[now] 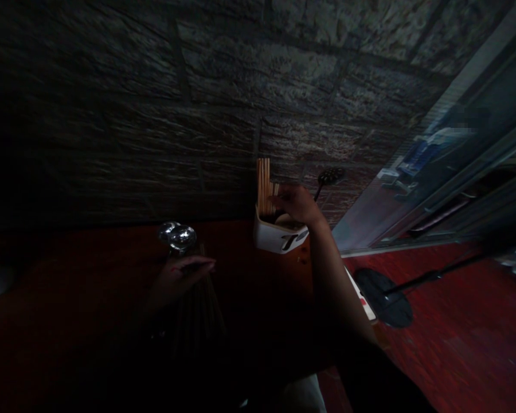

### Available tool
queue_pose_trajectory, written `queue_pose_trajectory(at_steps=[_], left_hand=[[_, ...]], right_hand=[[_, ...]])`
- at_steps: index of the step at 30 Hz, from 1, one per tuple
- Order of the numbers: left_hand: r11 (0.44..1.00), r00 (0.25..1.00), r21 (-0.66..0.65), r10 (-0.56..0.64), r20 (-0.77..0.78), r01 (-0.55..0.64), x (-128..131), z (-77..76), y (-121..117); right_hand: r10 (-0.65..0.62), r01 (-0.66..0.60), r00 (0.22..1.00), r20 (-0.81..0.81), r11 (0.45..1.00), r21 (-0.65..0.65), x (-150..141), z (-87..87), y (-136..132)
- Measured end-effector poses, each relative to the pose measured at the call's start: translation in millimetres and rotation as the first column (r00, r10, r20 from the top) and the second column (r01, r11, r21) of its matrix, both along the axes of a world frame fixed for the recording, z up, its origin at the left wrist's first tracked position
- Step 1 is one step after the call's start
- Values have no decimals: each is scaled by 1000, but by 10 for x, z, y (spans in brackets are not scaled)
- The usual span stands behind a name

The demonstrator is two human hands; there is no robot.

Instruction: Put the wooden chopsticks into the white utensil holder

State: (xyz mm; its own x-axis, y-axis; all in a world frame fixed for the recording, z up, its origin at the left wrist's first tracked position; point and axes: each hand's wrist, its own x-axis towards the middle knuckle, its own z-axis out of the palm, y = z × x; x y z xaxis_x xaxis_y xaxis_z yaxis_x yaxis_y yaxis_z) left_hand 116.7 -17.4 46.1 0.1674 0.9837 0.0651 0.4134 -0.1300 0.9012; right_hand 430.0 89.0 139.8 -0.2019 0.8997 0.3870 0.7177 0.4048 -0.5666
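My right hand [296,205] reaches over a white holder [279,236] that stands on a dark red table. Its fingers are bent at a bundle of wooden chopsticks [264,184] standing upright in the holder. A dark slotted ladle [330,178] sticks out just behind the hand. My left hand [181,276] hovers lower left, fingers curled round a bunch of thin dark sticks [198,315] that hang down from it. Just above that hand sit two shiny metal shakers [177,236]. The scene is very dim.
A rough stone wall [223,97] fills the background. At the right a glass door [451,172] shows blurred shapes outside. A black round stand base [384,304] with a slanted pole rests on the red floor. A white card [363,299] lies at the table's edge.
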Motion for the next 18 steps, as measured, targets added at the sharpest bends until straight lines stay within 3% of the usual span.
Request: queue_pose_trajectory(at_steps=[11, 18], left_hand=[[999, 999, -1, -39, 37, 39, -33, -6, -8], [1000, 999, 9, -29, -21, 30, -55, -19, -10]], right_hand=[[108, -122, 973, -202, 991, -60, 108, -33, -4], [76, -83, 986, -150, 996, -42, 19, -64, 8]])
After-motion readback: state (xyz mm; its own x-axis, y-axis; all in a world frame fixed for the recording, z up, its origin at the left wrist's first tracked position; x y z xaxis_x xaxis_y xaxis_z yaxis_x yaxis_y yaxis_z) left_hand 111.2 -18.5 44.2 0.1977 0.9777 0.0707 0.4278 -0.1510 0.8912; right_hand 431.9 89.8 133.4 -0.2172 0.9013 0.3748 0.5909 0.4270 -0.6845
